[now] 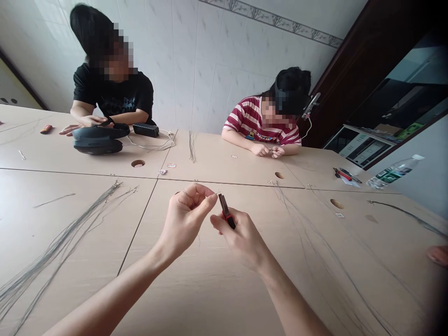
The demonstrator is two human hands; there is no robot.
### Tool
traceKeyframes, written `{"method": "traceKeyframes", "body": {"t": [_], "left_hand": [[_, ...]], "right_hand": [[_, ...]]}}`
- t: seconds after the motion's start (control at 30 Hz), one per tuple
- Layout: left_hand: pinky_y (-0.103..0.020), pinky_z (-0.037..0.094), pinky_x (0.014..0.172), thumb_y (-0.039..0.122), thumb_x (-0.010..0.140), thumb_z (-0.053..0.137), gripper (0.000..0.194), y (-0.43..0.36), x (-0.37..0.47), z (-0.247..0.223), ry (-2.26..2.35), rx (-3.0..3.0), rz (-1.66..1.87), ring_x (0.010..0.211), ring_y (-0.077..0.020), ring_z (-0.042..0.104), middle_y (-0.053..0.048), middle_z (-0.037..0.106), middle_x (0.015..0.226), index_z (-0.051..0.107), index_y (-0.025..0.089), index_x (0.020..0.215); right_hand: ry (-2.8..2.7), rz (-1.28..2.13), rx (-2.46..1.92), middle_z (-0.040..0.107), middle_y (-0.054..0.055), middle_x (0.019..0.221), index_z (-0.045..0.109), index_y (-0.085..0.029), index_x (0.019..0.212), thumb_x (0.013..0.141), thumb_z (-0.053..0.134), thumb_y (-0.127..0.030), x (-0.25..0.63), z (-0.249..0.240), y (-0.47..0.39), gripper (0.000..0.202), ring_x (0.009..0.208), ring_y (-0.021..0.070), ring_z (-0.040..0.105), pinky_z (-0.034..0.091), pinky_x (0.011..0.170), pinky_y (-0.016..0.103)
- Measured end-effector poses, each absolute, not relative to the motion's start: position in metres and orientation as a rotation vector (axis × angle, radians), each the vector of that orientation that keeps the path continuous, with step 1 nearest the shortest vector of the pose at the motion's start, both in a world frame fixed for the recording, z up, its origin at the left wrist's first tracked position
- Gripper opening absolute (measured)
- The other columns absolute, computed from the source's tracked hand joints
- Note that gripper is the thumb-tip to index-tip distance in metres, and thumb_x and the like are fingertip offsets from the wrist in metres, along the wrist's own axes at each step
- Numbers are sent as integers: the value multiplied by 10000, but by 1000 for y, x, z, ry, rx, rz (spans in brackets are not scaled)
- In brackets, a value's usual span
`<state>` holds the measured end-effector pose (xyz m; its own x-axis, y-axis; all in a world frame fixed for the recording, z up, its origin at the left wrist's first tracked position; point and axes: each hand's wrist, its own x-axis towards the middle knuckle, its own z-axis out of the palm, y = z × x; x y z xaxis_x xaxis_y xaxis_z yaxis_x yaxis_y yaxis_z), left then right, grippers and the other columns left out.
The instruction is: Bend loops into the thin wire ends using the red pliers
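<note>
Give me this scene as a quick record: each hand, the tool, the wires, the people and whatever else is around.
Left hand: pinching a fine strand, details too small to tell
Right hand: holding a plier-like tool
Tool tip: close to the left fingertips
Wires: long bundle on the table, left side
People: dark shirt, upper left; striped shirt, upper right
Also there: plastic bottle, far right; dark headset-like item, upper left

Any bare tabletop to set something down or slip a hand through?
Bare: tabletop between left forearm and right forearm, at the near side; also the patch between left forearm and left wire bundle. Crowded: far left, dark bulky device and black box; right, fanned loose wires.
</note>
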<state>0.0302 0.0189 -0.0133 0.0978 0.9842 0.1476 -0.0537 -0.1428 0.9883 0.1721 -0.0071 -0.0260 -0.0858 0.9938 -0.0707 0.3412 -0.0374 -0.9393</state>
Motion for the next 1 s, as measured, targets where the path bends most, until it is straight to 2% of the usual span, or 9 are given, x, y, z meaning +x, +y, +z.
{"method": "traceKeyframes", "body": {"t": [0.1,0.2,0.3,0.4,0.7,1.0], "left_hand": [[-197,155,419,289,833,647,164,26,21,-9,998,1272,1142,443,-46,213,95,331,488,586,170,737],[-203,128,428,278,811,658,156,30,12,-4,913,1269,900,444,-42,187,94,322,506,585,169,728],[-210,120,427,265,790,657,151,30,7,1,858,1282,738,441,-43,171,93,308,506,581,171,699],[-220,104,424,256,777,650,128,27,7,2,822,1273,679,435,-49,151,101,274,484,581,179,702],[-221,104,436,205,775,625,89,26,6,2,767,1218,633,453,-48,145,107,272,486,560,176,722],[-225,116,440,253,782,649,122,26,7,2,802,1278,647,443,-53,172,101,302,479,574,177,723]], "right_hand": [[-1522,1120,-1355,479,-24,653,550,-193,716,871,594,-390,187,-20,-5,255,601,118,419,349,563,255],[-1514,925,-1290,521,-15,686,633,-200,835,878,612,-379,200,-14,-4,186,620,126,450,388,591,261],[-1546,757,-1248,616,13,821,666,-226,943,870,644,-347,206,-11,-6,143,707,143,536,452,674,274],[-1630,744,-1177,646,28,920,670,-230,930,879,644,-306,205,-10,-9,95,782,153,589,480,732,283],[-1744,832,-1094,589,4,805,663,-215,869,904,607,-248,200,-5,-14,73,720,131,575,457,663,257],[-1772,862,-1108,592,8,785,643,-211,819,896,582,-259,200,-4,-16,109,707,141,564,451,664,269]]}}
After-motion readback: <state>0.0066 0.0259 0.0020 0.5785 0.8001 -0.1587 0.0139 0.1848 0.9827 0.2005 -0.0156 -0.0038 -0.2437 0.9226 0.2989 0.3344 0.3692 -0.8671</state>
